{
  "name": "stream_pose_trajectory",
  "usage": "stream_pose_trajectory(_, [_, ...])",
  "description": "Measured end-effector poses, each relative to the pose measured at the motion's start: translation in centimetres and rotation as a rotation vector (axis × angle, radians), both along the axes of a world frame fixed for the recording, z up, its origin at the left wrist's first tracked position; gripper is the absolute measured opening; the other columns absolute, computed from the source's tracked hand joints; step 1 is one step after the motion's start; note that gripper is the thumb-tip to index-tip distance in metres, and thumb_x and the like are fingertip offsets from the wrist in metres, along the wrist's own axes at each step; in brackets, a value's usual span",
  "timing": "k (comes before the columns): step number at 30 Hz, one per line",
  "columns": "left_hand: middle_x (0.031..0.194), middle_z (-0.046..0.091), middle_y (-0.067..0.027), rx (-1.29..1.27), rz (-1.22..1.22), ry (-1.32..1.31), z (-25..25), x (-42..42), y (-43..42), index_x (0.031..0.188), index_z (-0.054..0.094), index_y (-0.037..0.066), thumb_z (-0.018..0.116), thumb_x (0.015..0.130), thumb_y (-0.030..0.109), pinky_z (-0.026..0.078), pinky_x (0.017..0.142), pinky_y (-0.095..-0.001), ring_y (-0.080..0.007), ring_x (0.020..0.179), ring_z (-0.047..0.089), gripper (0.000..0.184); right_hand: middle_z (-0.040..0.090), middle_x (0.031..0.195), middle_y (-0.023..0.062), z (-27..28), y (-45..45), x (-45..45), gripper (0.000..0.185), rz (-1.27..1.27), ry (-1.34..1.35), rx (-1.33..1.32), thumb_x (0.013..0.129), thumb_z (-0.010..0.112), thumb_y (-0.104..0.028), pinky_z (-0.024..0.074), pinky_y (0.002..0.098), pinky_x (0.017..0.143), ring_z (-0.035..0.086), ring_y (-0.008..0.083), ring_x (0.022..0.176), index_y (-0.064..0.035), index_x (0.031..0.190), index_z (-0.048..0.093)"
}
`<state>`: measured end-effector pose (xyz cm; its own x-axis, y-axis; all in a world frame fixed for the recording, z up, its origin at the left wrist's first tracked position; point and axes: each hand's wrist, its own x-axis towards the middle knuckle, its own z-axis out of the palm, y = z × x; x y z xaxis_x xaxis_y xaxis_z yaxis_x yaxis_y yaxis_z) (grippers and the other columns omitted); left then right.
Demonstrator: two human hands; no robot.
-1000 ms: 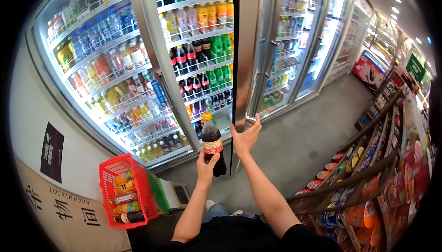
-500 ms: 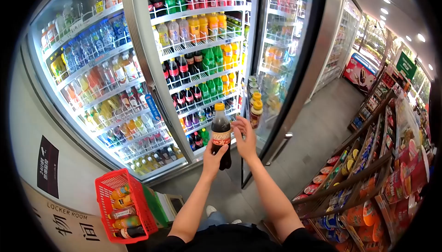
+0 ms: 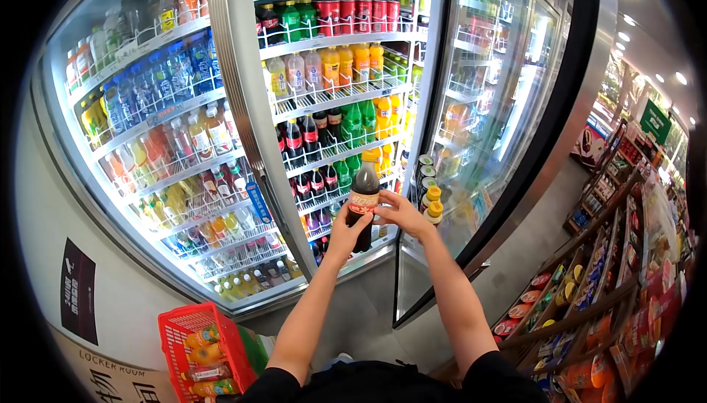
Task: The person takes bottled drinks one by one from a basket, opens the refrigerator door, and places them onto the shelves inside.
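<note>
A dark cola bottle with a yellow cap and a light-and-red label stands nearly upright in front of the fridge shelves. My left hand is wrapped round its lower left side, thumb across the front. From the right, my right hand grips the bottle at the label, its fingertips partly hidden behind it. Behind the bottle, the open drinks fridge holds rows of cola, green and orange bottles, with red cans higher up.
The glass fridge door stands open at my right, with yellow-capped bottles in its inner rack. A red basket of several drinks is low at the left. Snack shelves line the right side; a closed fridge section is at the left.
My right hand has come onto the bottle's label from beside it. The view has shifted, so the shelves look nearer and the basket lower. The left hand keeps its hold.
</note>
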<state>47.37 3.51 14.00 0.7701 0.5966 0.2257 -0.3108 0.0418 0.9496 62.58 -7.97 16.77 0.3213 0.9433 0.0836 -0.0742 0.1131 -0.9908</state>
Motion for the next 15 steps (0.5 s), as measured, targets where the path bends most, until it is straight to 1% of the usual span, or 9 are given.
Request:
stream_pose_trajectory(3, [0.121, 0.061, -0.0071, -0.063, -0.035, -0.002, -0.8, 1.5, 1.3, 0.137, 0.047, 0.003, 0.073, 0.088, 0.025, 0.044, 0.095, -0.0287, -0.0145, 0.109, 0.058, 0.060, 0.053, 0.133, 0.0044, -1.3, 1.2, 0.7, 0.054, -0.068, 0.003, 0.019, 0.092, 0.068, -0.020, 0.0553, 0.0318, 0.087, 0.057, 0.0159, 0.114, -0.0051, 0.139, 0.045])
stream_pose_trajectory(4, [0.121, 0.061, -0.0070, -0.099, -0.055, -0.023, -1.1, 2.0, 1.7, 0.137, 0.047, 0.003, 0.073, 0.088, 0.025, 0.044, 0.095, -0.0286, -0.0144, 0.109, 0.058, 0.060, 0.053, 0.132, 0.0052, -1.8, 1.8, 0.8, 0.054, -0.108, -0.035, 0.022, 0.093, 0.067, -0.020, 0.0552, 0.0310, 0.084, 0.058, 0.0153, 0.112, -0.0041, 0.140, 0.044])
stream_pose_trajectory(6, [0.121, 0.061, -0.0071, -0.078, -0.034, -0.012, -1.5, 2.9, 2.3, 0.136, 0.047, 0.002, 0.073, 0.089, 0.026, 0.044, 0.094, -0.0280, -0.0144, 0.108, 0.058, 0.059, 0.054, 0.131, 0.0070, -2.3, 2.3, 0.7, 0.055, -0.184, 0.004, 0.025, 0.094, 0.067, -0.021, 0.0549, 0.0298, 0.083, 0.059, 0.0151, 0.110, -0.0029, 0.140, 0.044])
stream_pose_trajectory(10, [0.120, 0.062, -0.0069, -0.099, -0.069, 0.005, -2.3, 3.9, 3.3, 0.135, 0.048, 0.002, 0.073, 0.089, 0.025, 0.045, 0.093, -0.0281, -0.0137, 0.107, 0.058, 0.057, 0.054, 0.129, 0.0082, -3.2, 2.7, 2.4, 0.055, -0.151, -0.024, -0.002, 0.094, 0.066, -0.020, 0.0549, 0.0291, 0.083, 0.059, 0.0156, 0.109, -0.0009, 0.140, 0.043])
stream_pose_trajectory(12, [0.120, 0.061, -0.0060, -0.111, -0.126, 0.034, -2.8, 4.7, 3.2, 0.135, 0.048, 0.003, 0.070, 0.090, 0.021, 0.043, 0.096, -0.0293, -0.0141, 0.108, 0.058, 0.054, 0.054, 0.130, 0.0091, -3.5, 2.3, 3.3, 0.056, -0.149, -0.037, 0.009, 0.094, 0.065, -0.018, 0.0550, 0.0295, 0.082, 0.058, 0.0160, 0.110, -0.0005, 0.142, 0.042])
stream_pose_trajectory(13, [0.123, 0.060, -0.0063, -0.114, -0.128, 0.054, -2.9, 5.1, 2.9, 0.138, 0.045, 0.003, 0.070, 0.090, 0.021, 0.042, 0.097, -0.0303, -0.0149, 0.110, 0.057, 0.057, 0.054, 0.130, 0.0095, -3.3, 1.7, 3.4, 0.056, -0.153, -0.037, 0.012, 0.094, 0.065, -0.018, 0.0549, 0.0297, 0.082, 0.058, 0.0162, 0.111, -0.0004, 0.142, 0.041])
stream_pose_trajectory(15, [0.126, 0.058, -0.0062, -0.146, -0.172, 0.025, -3.6, 5.9, 2.3, 0.140, 0.043, 0.002, 0.067, 0.092, 0.022, 0.040, 0.100, -0.0301, -0.0149, 0.113, 0.055, 0.057, 0.054, 0.131, 0.0091, -3.3, 0.4, 4.0, 0.058, -0.150, -0.031, -0.012, 0.095, 0.064, -0.017, 0.0547, 0.0296, 0.083, 0.058, 0.0162, 0.111, -0.0003, 0.144, 0.039])
